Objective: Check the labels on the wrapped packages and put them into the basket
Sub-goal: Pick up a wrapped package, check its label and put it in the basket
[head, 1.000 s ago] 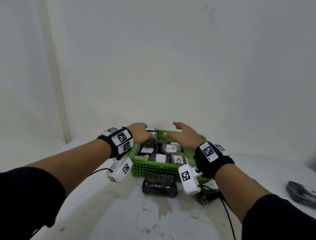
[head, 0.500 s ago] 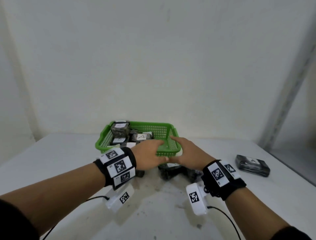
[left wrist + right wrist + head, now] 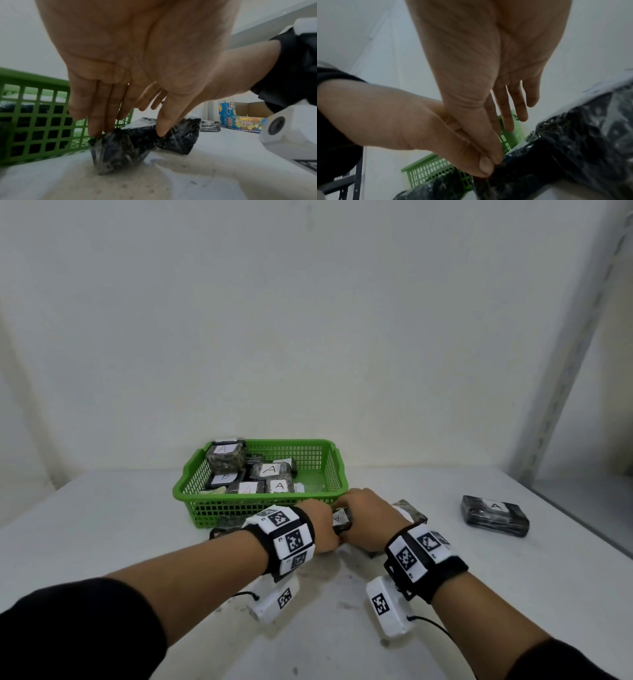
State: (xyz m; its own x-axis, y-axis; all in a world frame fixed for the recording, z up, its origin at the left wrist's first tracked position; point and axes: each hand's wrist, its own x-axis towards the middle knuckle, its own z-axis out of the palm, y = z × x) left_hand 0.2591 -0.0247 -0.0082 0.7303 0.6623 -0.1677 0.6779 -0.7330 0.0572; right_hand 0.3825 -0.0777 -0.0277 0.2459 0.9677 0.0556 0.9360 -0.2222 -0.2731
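Observation:
A green mesh basket stands at the back of the white table and holds several dark wrapped packages with white A and B labels. Both hands are low on the table in front of its near right corner. My left hand pinches a dark wrapped package between its fingers and thumb. A white label shows between the hands. My right hand is close beside it, with its fingers straight and its thumb against the left thumb at the package.
A wrapped package labelled A lies alone at the right. Another package lies just behind my right hand, and one lies at the basket's front wall. A colourful carton stands beyond. The table edge runs along the right.
Both hands have come back from over the basket and dropped to the table in front of it. The left hand now pinches a package there. The head view has shifted.

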